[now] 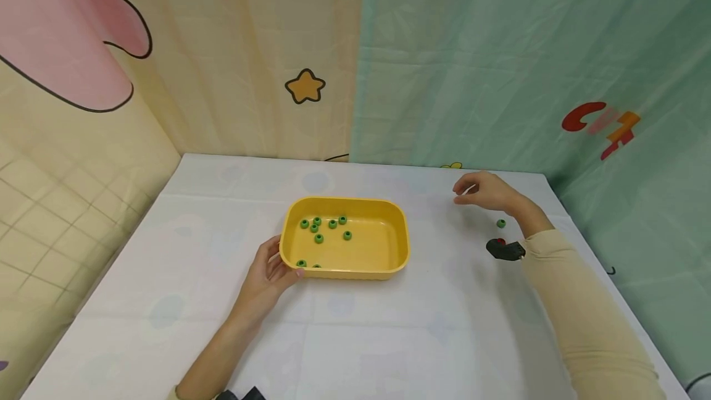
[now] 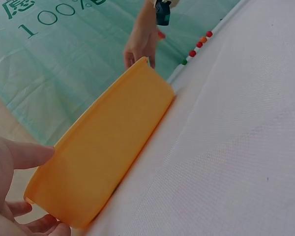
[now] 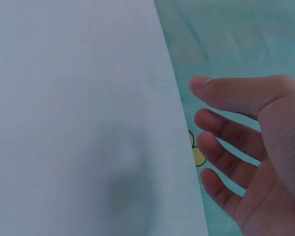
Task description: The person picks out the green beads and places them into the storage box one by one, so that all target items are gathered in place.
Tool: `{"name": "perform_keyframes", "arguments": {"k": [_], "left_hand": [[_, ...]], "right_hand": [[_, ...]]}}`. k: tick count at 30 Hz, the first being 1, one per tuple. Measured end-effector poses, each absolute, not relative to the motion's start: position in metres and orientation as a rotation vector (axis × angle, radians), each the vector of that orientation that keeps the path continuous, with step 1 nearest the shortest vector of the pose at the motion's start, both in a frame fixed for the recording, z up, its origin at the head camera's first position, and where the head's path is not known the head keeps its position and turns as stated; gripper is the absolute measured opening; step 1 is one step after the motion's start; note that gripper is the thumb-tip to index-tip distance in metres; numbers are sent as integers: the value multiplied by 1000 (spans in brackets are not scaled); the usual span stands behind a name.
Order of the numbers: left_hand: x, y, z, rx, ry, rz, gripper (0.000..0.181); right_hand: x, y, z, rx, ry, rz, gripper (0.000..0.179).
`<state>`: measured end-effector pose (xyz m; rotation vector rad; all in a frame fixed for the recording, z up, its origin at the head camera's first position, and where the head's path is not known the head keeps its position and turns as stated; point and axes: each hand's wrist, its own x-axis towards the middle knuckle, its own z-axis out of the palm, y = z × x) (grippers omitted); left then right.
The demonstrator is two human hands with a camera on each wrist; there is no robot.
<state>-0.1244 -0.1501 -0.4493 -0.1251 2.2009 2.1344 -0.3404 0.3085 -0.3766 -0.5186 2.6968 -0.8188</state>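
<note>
A yellow rectangular tray (image 1: 383, 273) stands mid-table with several green beads (image 1: 319, 238) inside, mostly toward its left half. My left hand (image 1: 269, 273) grips the tray's near left corner, thumb on the rim and fingers around the end wall, as the left wrist view shows. Over the far right of the table hovers my right hand (image 1: 484, 191), fingers loosely bent. Thumb and fingertips stand apart with nothing between them in the right wrist view. A single green bead (image 1: 501, 223) lies on the table near the right wrist.
In the left wrist view, red beads (image 2: 192, 53), an orange bead (image 2: 203, 40) and a green bead (image 2: 184, 62) form a row near the table's right side. The head view mostly hides this row behind the right wrist camera (image 1: 505, 250). Printed curtains (image 1: 472, 66) hang behind the white table.
</note>
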Motion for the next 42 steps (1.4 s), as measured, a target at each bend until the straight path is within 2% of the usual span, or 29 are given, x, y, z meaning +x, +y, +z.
{"name": "perform_keyframes", "arguments": {"k": [13,28,42], "left_hand": [[-124,-151,-449,-111,2206,2136,79],[-123,-150,-450,-119,2220,2134,79],[-124,-150,-450,-117,2201,2147,81]], "right_hand": [[-330,360,-392,-342,2766,-803,37],[-304,416,-432,-118,2653,-866,59],[-306,417,-442,-106,2689,-921,42]]}}
